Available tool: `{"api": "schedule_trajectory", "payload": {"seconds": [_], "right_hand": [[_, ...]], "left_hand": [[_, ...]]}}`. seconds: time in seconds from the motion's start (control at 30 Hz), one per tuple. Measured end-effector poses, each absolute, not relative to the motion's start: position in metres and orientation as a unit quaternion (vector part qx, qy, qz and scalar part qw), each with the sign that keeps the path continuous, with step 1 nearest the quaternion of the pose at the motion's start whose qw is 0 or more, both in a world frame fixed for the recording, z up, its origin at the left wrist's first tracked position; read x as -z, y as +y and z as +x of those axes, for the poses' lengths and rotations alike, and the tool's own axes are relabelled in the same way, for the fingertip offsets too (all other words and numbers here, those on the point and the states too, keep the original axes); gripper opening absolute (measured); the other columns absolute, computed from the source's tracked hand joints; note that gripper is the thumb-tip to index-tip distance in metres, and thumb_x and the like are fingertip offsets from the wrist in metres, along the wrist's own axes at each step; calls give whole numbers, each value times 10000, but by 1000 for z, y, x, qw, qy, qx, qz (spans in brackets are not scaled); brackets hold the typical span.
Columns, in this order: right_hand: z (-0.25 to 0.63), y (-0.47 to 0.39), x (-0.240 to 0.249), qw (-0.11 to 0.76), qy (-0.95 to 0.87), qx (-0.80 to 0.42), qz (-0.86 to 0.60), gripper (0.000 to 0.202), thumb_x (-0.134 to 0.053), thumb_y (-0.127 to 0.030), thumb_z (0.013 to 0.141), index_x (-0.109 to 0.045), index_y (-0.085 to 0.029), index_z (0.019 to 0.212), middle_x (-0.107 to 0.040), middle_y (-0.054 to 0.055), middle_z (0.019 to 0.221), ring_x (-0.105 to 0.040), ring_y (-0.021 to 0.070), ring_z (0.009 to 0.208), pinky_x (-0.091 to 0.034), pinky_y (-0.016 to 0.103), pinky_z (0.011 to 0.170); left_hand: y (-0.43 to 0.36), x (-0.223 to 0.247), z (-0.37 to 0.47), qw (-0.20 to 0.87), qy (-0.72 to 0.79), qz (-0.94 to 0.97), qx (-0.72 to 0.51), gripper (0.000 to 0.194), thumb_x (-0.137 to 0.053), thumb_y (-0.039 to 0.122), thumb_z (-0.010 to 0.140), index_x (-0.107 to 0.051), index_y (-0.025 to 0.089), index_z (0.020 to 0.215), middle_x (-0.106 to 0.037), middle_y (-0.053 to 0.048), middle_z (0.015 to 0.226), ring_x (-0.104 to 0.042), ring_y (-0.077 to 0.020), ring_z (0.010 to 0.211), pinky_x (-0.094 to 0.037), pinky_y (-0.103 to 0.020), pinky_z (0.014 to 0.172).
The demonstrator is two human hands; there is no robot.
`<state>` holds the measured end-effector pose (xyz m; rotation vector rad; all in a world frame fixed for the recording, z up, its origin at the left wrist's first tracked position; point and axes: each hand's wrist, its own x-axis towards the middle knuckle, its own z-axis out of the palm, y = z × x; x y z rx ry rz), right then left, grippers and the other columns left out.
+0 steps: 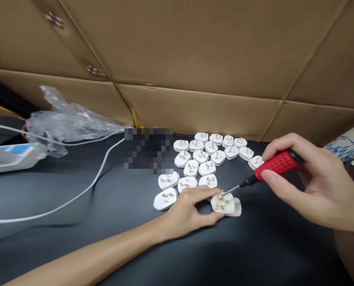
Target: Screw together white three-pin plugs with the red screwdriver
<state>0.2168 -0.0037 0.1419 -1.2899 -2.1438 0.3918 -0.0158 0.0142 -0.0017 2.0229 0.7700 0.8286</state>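
My left hand point(191, 208) grips a white plug part point(224, 203) between thumb and fingers, low over the black table. Several small brass screws or terminals show on its upper face. Under its right side, a translucent white piece point(238, 207) sticks out. My right hand point(310, 182) is closed around a screwdriver point(275, 167) with a red and black handle. The metal shaft slants down to the left, and its tip meets the plug part near a brass screw at the upper edge. Several white plugs point(200, 156) with flat metal pins facing up lie just beyond my left hand.
Brown cardboard point(194, 47) walls off the back. On the left are a crumpled clear plastic bag point(72, 119), a white cable point(99, 172) and a white device point(16, 157). A pixelated patch hides part of the table. A cream item with blue writing point(348, 141) is at right.
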Motion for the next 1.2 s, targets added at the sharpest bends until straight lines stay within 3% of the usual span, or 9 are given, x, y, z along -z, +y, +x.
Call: {"api": "schedule_trajectory", "payload": {"seconds": [0.83,1.0,1.2], "right_hand": [[211,-1,-135,272,-825,-196,-454,173,-596,-127,874,-493,-237,958,-576,-56,726,-520,94,563,-424,205,515],[213,0,-137,268,-840,-192,-432,196,-586,-90,857,-489,-227,958,-598,-49,783,-542,90,616,-439,202,581],[216,-2,-136,269,-834,-196,-441,179,-587,-115,865,-494,-235,960,-613,-33,782,-571,113,613,-450,220,542]], "left_hand": [[15,1,-17,404,305,794,-337,367,-777,258,804,-717,170,1156,-794,-64,957,-735,-217,793,-573,-312,728],[15,0,-17,404,304,794,-337,374,-782,214,789,-718,150,1152,-790,-62,943,-730,-213,788,-565,-305,728],[15,3,-17,404,307,794,-336,366,-769,258,805,-716,180,1158,-794,-62,956,-736,-219,803,-580,-318,742]]}}
